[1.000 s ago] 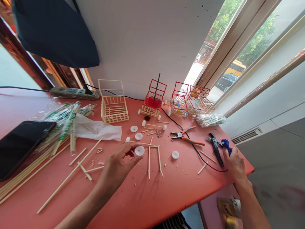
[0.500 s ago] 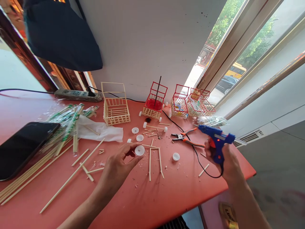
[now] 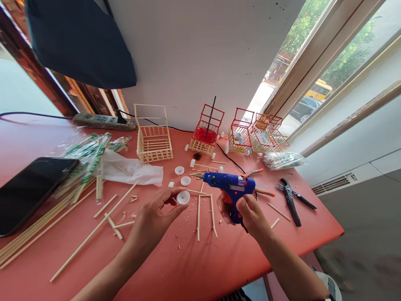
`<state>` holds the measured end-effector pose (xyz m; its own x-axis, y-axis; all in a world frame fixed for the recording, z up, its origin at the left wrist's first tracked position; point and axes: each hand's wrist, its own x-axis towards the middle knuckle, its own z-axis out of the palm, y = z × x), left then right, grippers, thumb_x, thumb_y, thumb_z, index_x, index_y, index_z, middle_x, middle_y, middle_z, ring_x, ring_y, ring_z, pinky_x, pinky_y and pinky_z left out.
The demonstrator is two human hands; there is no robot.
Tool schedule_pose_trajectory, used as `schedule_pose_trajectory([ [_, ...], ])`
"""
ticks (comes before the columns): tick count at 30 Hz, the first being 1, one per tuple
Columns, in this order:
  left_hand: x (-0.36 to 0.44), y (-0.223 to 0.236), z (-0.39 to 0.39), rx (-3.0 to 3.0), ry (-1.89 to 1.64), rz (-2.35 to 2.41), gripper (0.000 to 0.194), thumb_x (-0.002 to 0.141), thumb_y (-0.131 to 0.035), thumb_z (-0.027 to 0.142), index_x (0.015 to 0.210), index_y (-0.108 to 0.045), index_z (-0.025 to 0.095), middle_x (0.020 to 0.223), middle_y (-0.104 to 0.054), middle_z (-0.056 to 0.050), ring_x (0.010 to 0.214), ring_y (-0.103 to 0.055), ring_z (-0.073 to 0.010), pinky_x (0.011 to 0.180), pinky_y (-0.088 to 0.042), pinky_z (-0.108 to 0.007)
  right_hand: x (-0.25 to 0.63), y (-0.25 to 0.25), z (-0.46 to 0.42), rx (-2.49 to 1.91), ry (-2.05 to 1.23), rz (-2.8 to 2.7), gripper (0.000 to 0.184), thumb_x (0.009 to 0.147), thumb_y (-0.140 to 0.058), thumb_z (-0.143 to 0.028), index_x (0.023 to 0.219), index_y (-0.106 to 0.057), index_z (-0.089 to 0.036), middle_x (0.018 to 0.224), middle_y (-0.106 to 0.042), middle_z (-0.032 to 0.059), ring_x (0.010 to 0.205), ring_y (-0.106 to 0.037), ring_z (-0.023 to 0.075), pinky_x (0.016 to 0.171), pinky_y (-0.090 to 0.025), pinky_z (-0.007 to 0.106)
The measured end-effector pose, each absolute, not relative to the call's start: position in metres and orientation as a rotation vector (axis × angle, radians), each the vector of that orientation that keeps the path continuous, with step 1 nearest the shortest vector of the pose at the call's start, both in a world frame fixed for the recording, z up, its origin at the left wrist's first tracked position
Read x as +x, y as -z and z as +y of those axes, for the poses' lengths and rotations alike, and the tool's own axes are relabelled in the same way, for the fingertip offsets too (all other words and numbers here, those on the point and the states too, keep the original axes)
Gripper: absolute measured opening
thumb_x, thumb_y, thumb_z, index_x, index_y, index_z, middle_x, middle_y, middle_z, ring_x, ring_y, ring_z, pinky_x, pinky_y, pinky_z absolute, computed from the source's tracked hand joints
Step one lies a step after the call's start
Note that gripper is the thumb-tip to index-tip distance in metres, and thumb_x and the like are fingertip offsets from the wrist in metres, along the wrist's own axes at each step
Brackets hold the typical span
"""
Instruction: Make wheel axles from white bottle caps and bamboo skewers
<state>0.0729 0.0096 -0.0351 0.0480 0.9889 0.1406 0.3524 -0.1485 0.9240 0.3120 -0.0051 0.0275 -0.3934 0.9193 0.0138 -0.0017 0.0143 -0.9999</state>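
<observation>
Between the thumb and fingers of my left hand (image 3: pixel 156 213) is a white bottle cap (image 3: pixel 183 197), its hollow side facing me. My right hand (image 3: pixel 247 211) is wrapped round the handle of a blue glue gun (image 3: pixel 230 184), whose nozzle points left, above and to the right of the cap. Two more white caps, a nearer cap (image 3: pixel 185 180) and a farther cap (image 3: pixel 179 170), lie just beyond my left hand. A small stick frame (image 3: pixel 205 195) lies on the table between my hands.
Along the wall stand a plain stick cart (image 3: pixel 155 144), a cart with a red bowl (image 3: pixel 205 136) and several red-edged carts (image 3: pixel 241 131). Black-handled pliers (image 3: pixel 291 200) lie at right. Wrapped chopsticks (image 3: pixel 100 154), a phone (image 3: pixel 34 192) and a power strip (image 3: pixel 100 121) are at left.
My right hand has brought the glue gun leftward, close to the cap, and now covers part of the orange-handled pliers. The black-handled pliers have come into sight. My left hand stays almost still.
</observation>
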Motion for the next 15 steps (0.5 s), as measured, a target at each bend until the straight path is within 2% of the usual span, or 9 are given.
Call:
schedule_pose_trajectory([
  [3, 0.073, 0.036, 0.011, 1.555, -1.099, 1.382, 0.033, 0.077, -0.070, 0.043, 0.103, -0.073, 0.023, 0.096, -0.076, -0.005, 0.082, -0.069, -0.0222, 0.077, -0.054, -0.034, 0.311, -0.026, -0.002, -0.955, -1.611, -1.504, 0.060, 0.087, -0.056, -0.073, 0.097, -0.066, -0.015, 0.061, -0.053, 0.0000, 0.051, -0.044, 0.0113, 0.046, -0.033, 0.024],
  [7, 0.075, 0.037, 0.012, 1.483, -1.113, 1.362, 0.032, 0.075, -0.072, 0.040, 0.100, -0.072, 0.021, 0.091, -0.076, -0.005, 0.079, -0.068, -0.0218, 0.075, -0.055, -0.034, 0.306, -0.021, 0.004, -0.949, -1.715, -1.566, 0.059, 0.090, -0.053, -0.071, 0.095, -0.067, -0.014, 0.064, -0.055, 0.0004, 0.048, -0.044, 0.0092, 0.044, -0.033, 0.022],
  [15, 0.076, 0.030, 0.008, 1.500, -1.130, 1.346, 0.027, 0.078, -0.072, 0.034, 0.103, -0.073, 0.025, 0.094, -0.072, -0.001, 0.077, -0.063, -0.0181, 0.076, -0.050, -0.031, 0.312, -0.004, -0.002, -1.133, -1.439, -1.680, 0.056, 0.092, -0.050, -0.069, 0.089, -0.063, -0.015, 0.072, -0.061, 0.0042, 0.056, -0.052, 0.0115, 0.047, -0.038, 0.022],
])
